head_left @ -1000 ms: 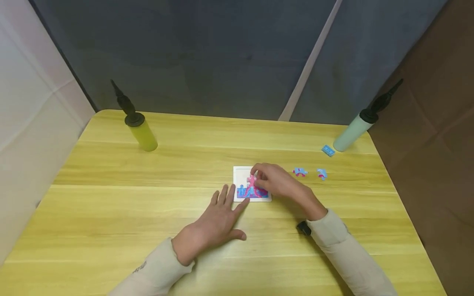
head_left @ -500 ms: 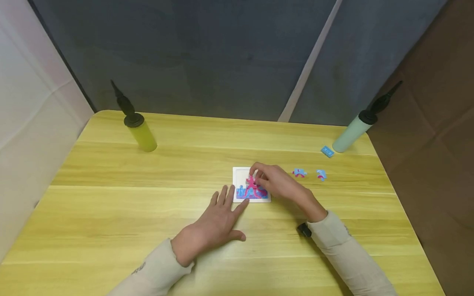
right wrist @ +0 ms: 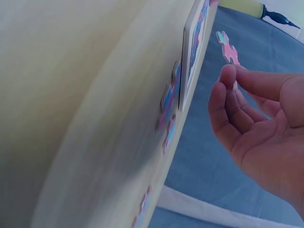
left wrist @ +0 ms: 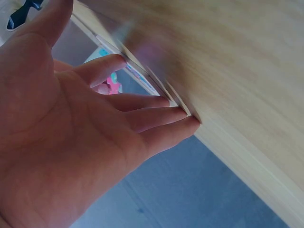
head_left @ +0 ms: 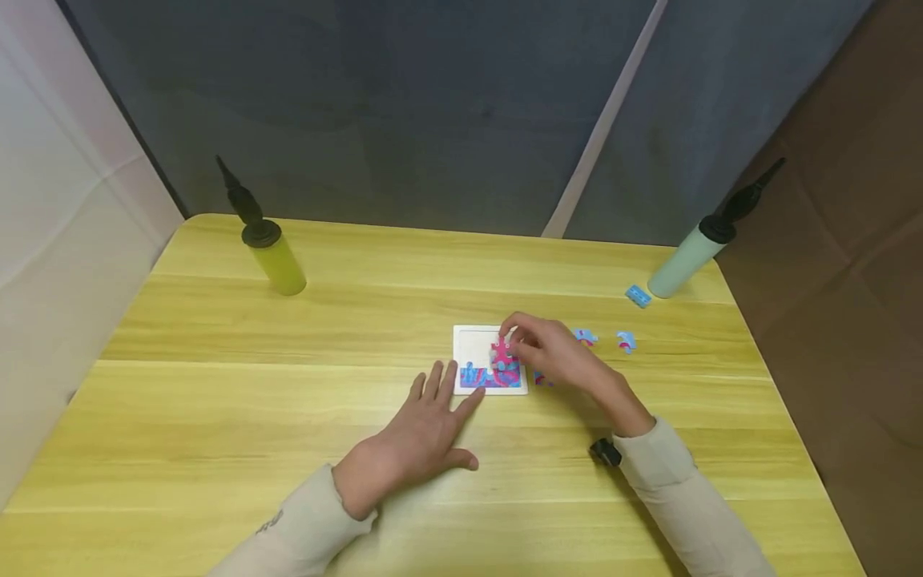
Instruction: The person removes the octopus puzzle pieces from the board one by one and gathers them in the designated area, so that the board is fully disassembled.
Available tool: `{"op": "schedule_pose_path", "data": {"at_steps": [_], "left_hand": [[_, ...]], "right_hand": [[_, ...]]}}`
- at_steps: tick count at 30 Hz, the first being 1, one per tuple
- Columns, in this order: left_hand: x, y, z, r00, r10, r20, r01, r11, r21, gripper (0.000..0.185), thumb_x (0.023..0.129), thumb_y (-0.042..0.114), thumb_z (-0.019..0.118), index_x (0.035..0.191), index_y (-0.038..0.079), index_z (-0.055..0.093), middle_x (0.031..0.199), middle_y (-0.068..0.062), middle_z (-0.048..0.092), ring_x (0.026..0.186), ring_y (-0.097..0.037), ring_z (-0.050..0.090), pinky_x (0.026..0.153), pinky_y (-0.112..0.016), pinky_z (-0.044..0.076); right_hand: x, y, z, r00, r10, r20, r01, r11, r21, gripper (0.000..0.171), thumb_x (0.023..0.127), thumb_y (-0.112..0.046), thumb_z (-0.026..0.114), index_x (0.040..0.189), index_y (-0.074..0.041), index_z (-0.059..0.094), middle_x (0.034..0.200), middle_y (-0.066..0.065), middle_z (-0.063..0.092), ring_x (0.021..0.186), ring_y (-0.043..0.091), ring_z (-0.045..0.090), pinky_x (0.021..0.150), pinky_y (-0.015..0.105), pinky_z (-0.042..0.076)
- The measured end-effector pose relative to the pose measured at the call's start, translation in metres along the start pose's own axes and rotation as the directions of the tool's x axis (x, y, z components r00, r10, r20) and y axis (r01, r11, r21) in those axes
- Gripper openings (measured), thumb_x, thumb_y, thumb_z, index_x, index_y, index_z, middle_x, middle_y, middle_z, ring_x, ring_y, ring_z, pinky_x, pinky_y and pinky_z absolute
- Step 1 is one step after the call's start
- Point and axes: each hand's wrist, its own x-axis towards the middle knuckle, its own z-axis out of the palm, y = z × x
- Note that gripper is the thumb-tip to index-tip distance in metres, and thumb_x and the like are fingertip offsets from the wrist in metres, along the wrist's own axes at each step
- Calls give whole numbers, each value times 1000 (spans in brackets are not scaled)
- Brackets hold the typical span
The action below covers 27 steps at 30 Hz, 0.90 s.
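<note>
Puzzle piece (head_left: 501, 353) pinched above white tray (head_left: 473, 346), sleeve marking (head_left: 269, 523) unreadable.

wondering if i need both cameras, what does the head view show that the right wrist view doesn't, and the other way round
Only the head view shows the green pump, the left sleeve and the right sleeve.

Only the right wrist view shows the palm side of the right grip and a plain gap between the pink piece and the puzzle board.

Both show the right grip pinching that piece, the board, some loose pieces, the yellow pump and the table.
</note>
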Motion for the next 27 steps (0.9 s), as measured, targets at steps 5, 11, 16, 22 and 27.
{"op": "schedule_pose_path", "data": {"at_steps": [5, 11, 16, 22, 27], "left_hand": [[0, 0, 1, 1000, 0, -7, 0, 1000, 0, 92, 89, 60, 70, 162, 15, 35, 168, -35, 12, 156, -54, 14, 126, -65, 20], [0, -1, 3, 1000, 2, -17, -2, 1000, -5, 93, 89, 60, 71, 162, 15, 35, 168, -35, 12, 156, -54, 14, 126, -65, 20], [0, -1, 3, 1000, 5, -19, -6, 1000, -11, 93, 89, 59, 72, 162, 15, 35, 167, -36, 12, 156, -54, 13, 126, -65, 19], [1, -1, 2, 1000, 4, -14, -4, 1000, -2, 92, 89, 59, 71, 162, 16, 34, 168, -35, 12, 156, -54, 13, 126, -65, 19], [1, -1, 2, 1000, 4, -10, -4, 1000, -1, 92, 90, 58, 71, 162, 16, 34, 168, -35, 12, 157, -54, 12, 127, -65, 19]], "right_hand": [[-10, 7, -8, 1000, -7, -25, 7, 1000, -1, 18, 103, -10, 58, 119, -17, 64, 95, 5, 72, 75, 15, 61, 72, 32, 54], [-18, 19, -16, 998, 35, -57, -36, 999, -17, 19, 102, -8, 59, 118, -17, 65, 92, 4, 70, 76, 16, 61, 72, 31, 53], [-25, 29, -20, 996, 43, -78, -45, 999, -29, 19, 102, -6, 59, 118, -14, 65, 91, 4, 71, 82, 16, 62, 76, 31, 51], [-33, 41, -25, 994, 82, -76, -81, 997, 7, 19, 103, -7, 60, 119, -14, 65, 90, 7, 71, 78, 19, 63, 72, 27, 50], [-40, 50, -29, 992, 95, -78, -93, 995, 35, 17, 103, -7, 60, 118, -12, 65, 87, 8, 71, 76, 21, 65, 73, 27, 50]]}}
